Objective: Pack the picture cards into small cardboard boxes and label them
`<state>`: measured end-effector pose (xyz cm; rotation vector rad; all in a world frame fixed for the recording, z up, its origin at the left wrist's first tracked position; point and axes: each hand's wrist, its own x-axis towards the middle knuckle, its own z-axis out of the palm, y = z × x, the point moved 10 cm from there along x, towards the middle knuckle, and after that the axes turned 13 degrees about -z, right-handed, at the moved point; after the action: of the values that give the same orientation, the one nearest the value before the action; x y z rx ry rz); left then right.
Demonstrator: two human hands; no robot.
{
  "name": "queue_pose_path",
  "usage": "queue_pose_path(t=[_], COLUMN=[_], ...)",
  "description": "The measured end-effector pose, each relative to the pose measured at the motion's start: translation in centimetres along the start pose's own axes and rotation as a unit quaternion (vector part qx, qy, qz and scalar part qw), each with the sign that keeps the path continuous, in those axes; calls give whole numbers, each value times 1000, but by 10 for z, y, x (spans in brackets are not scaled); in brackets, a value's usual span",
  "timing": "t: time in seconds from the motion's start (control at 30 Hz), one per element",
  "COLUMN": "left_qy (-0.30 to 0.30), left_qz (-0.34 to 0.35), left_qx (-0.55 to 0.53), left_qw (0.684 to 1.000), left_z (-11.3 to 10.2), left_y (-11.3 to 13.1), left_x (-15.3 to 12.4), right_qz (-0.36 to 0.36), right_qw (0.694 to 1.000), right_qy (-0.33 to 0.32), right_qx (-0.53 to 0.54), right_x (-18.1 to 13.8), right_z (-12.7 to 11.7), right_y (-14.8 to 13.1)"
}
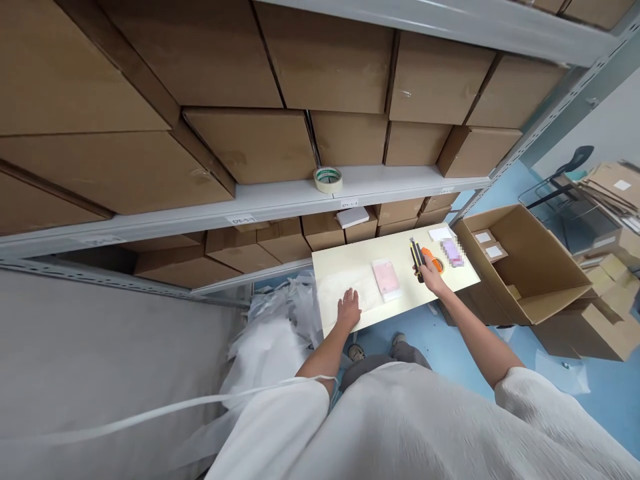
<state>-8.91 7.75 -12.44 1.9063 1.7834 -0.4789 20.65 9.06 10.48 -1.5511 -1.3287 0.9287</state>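
My left hand (349, 309) lies palm down, fingers stretched out, near the front left of a pale tabletop (360, 263). Under and around it spreads a thin, translucent white sheet (335, 290). To its right is a flat pink packet (385, 277) with white edges. My right hand (431, 275) has its fingers closed round a black and yellow utility knife (417, 251), which points away from me. Right beside that hand, partly covered by it, sits an orange tape dispenser (434, 260).
A white paper (440, 233) and a blurred purple item (453, 252) lie at the table's right end. An open carton (525, 267) stands beyond. Shelves of cardboard boxes (325, 60) rise ahead, with a tape roll (329, 179) on one ledge. White sheeting (270, 340) heaps at left.
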Motion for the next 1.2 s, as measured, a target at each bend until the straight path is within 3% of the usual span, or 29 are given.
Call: queue_pose_path(t=[0.23,0.33,0.5,0.6,0.7,1.0,1.1,1.2], left_qy=[-7,-4,-9,-17,-22,-42,-27,-8], left_qz=[-14,-37,-84,-109,-130,-149,-139,-119], left_qx=[23,26,18,7,-3,-31,-43,-48], left_qw=[1000,999,996,994,991,987,989,992], left_z=[1,-2,-6,-6,-7,-14,-23,-35], left_y=[-4,-4,-1,1,2,4,5,5], left_x=[3,5,9,9,10,9,7,6], right_qz=[-88,-160,-302,-335,-344,-356,-391,-432], right_qw=[996,984,900,848,824,848,839,828], right_qy=[6,-17,-37,-63,-90,-85,-60,-89], right_qx=[-1,-76,-312,-406,-442,-382,-375,-347], right_x=[91,145,234,274,300,326,302,251], right_z=[-46,-66,-86,-77,-65,-57,-51,-18], right_y=[-45,-75,-127,-136,-133,-126,-139,-138])
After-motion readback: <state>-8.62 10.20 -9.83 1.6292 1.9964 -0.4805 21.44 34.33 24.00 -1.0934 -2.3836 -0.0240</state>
